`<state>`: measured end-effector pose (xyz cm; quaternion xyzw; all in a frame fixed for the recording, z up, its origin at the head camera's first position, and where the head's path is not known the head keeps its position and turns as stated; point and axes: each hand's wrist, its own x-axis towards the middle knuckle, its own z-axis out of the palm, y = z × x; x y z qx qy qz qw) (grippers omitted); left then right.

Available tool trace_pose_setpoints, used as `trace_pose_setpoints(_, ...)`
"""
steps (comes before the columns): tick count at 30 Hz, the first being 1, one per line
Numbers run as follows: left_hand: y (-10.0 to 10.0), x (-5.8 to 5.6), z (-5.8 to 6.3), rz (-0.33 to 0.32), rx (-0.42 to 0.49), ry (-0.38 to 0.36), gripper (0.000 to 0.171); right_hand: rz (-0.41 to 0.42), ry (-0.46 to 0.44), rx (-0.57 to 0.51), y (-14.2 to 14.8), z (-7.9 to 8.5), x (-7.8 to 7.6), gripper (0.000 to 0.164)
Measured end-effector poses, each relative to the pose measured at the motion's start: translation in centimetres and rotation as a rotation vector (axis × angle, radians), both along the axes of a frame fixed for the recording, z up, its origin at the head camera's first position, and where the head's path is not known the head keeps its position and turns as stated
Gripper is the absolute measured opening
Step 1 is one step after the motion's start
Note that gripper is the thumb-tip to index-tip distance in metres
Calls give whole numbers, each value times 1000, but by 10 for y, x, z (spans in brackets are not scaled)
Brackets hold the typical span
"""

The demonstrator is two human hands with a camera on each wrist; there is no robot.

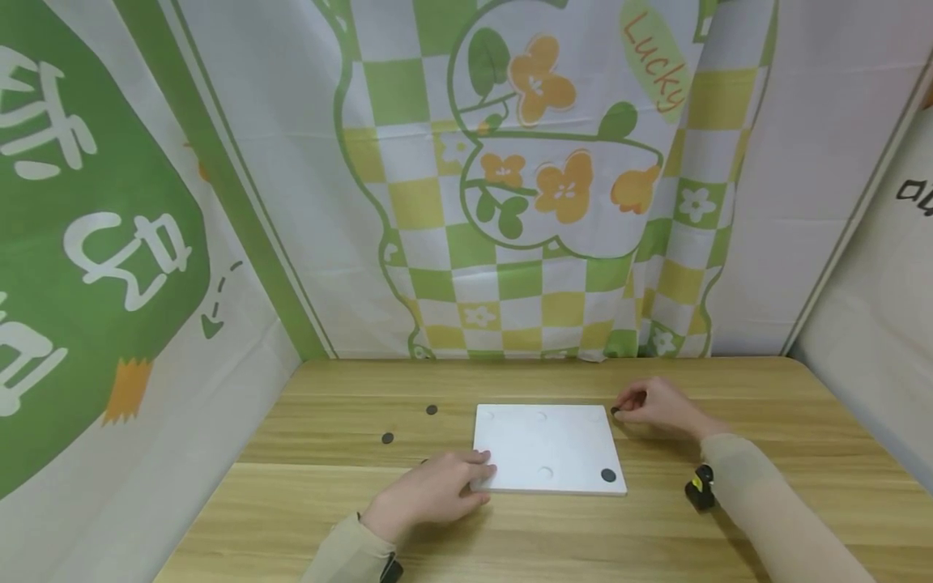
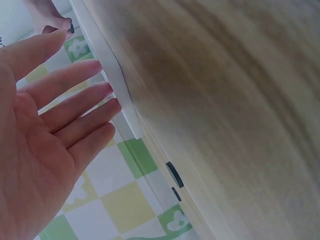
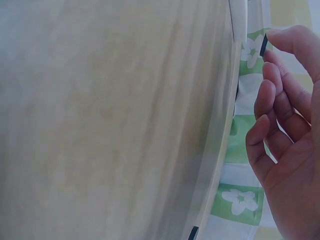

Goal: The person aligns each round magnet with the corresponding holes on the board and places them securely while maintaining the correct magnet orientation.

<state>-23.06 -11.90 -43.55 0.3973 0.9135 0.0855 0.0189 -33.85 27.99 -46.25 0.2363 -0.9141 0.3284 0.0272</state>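
Note:
A white rectangular board (image 1: 539,449) with several shallow round recesses lies flat on the table. One black disc (image 1: 608,475) sits at its near right corner. My left hand (image 1: 440,486) rests at the board's near left corner, fingers extended over the edge; the left wrist view shows its fingers (image 2: 75,100) fairly straight beside the board. By the far right corner, my right hand (image 1: 659,407) pinches another small black disc (image 3: 263,45) between thumb and forefinger, raised above the table, its other fingers loosely curled.
Left of the board, two dark discs (image 1: 432,410) lie on the wooden table (image 1: 328,502), and a third is mostly hidden behind the left hand. A dark piece (image 3: 193,233) shows at the bottom of the right wrist view. Printed curtains (image 1: 539,308) hang behind the table.

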Motion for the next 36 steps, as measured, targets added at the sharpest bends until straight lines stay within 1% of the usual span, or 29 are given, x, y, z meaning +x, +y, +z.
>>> trace_pose_setpoints(7, -1, 0, -1, 2, -4, 5, 40, 15, -25, -13, -7, 2, 0, 15)
trace_pose_setpoints(10, 0, 0, -1, 6, -4, 1, 40, 6, -38, -14, -10, 2, -1, 16)
trace_pose_setpoints(18, 0, 1, 0, 13, 1, -13, 39, 14, -29, -12, -14, 2, -4, 16)
trace_pose_setpoints(25, -1, 1, 0, 12, -2, -1, 40, 36, -37, 7, -18, 1, -8, 15)
trace_pose_setpoints(31, -1, 2, 0, 9, -10, 4, 40, 56, -33, -3, -20, 0, -10, 13)
trace_pose_setpoints(36, 0, 2, 1, 21, -13, -6, 40, 61, -35, -4, -22, -2, -12, 12)
